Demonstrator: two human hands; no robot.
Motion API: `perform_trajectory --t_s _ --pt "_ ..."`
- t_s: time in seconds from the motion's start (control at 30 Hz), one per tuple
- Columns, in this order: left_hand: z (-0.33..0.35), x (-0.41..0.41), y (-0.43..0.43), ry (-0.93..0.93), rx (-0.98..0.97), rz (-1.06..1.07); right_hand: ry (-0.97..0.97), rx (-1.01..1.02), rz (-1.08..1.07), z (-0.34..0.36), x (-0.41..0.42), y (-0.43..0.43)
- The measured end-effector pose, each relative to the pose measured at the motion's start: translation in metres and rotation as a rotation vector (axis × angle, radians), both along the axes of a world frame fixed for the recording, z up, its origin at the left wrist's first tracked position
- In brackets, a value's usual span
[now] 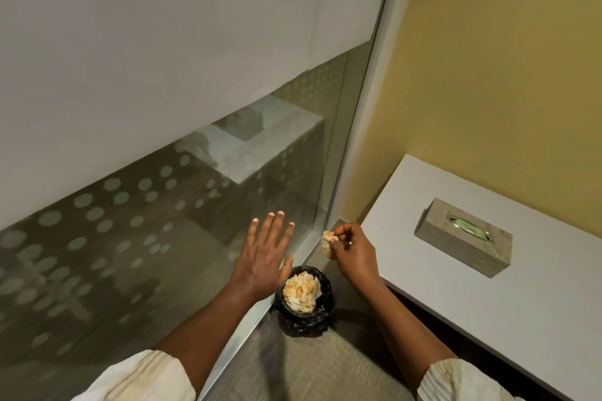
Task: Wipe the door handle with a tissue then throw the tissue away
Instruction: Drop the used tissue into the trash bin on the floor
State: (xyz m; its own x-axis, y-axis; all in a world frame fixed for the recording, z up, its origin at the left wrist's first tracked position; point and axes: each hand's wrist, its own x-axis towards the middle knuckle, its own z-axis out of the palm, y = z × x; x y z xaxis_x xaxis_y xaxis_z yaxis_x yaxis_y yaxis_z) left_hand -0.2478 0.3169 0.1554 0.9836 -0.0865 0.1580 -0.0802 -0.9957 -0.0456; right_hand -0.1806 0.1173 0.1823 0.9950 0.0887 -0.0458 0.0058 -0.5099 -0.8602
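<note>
My right hand (353, 254) pinches a crumpled white tissue (327, 242) between thumb and fingertips, up and to the right of a small bin (304, 319) lined with a black bag. The bin stands on the floor against the glass partition and holds several crumpled tissues (301, 291). My left hand (265, 255) hovers flat with fingers spread, just left of the bin and close to the glass. No door handle is in view.
A frosted glass partition (163, 172) with a dot pattern fills the left; its metal frame (355, 127) runs up the middle. A white counter (488, 303) at the right carries a grey tissue box (464, 236). Carpeted floor (293, 368) lies below.
</note>
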Motion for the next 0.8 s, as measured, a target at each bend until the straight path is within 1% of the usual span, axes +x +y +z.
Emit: perform_trajectory --t_s 0.2,0.27,0.37,0.53,0.6,0.67,0.8 --pt "-0.035 0.035 -0.007 0.009 -0.021 0.001 -0.055 -0.098 0.058 -0.041 0.030 0.001" --pt "-0.053 0.049 -0.010 0.060 -0.051 0.010 -0.041 -0.108 0.064 -0.062 0.044 0.004" --pt "-0.086 0.065 -0.015 0.071 -0.075 0.019 -0.001 -0.130 0.093 -0.098 0.058 0.008" --pt "-0.164 0.084 -0.022 0.115 -0.085 0.045 0.019 -0.236 0.133 -0.179 0.083 0.008" --pt "-0.192 0.089 -0.024 0.145 -0.077 0.055 0.075 -0.281 0.126 -0.214 0.091 0.006" --pt "-0.232 0.096 -0.024 0.203 -0.085 0.058 0.134 -0.301 0.126 -0.257 0.101 0.005" --pt "-0.299 0.099 -0.022 0.229 -0.168 0.045 0.161 -0.299 0.144 -0.324 0.113 0.003"
